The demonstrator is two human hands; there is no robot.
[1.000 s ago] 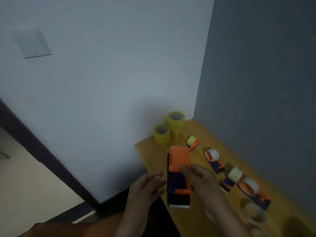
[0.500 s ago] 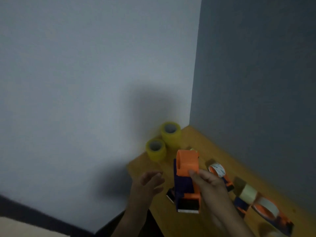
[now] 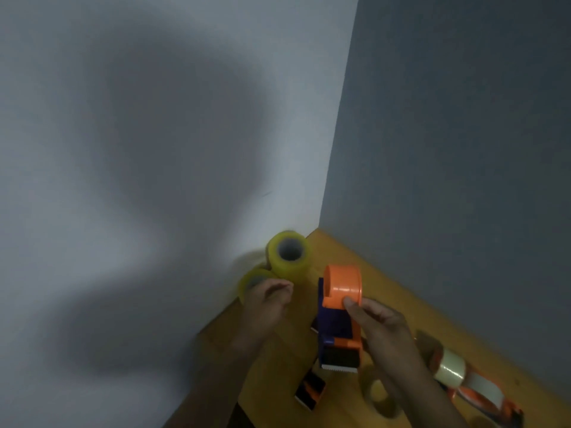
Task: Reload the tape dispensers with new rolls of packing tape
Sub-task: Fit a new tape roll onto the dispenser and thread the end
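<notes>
Clearly the reloading is at an early stage, judging from how things lie on the wooden table (image 3: pixel 398 307) set in the corner of two walls. Its biggest item in hand is the orange-and-blue tape dispenser (image 3: pixel 340 319), held up above the table by the right hand (image 3: pixel 381 327), whose thumb and fingers grip its orange drum cover; whether a roll sits inside cannot be told. Two fresh yellow packing tape rolls stand against the wall: the farther roll (image 3: pixel 289 254) untouched, the nearer roll (image 3: pixel 251 281) just under the left hand (image 3: pixel 267 304), whose fingers are loosely curled at its rim, contact unclear through blur. At the right edge lie loaded dispensers (image 3: pixel 469 387) carrying pale tape, possibly finished ones. A small orange-and-black part (image 3: pixel 310 390) lies below the raised dispenser. No brand, label or writing is legible anywhere.
</notes>
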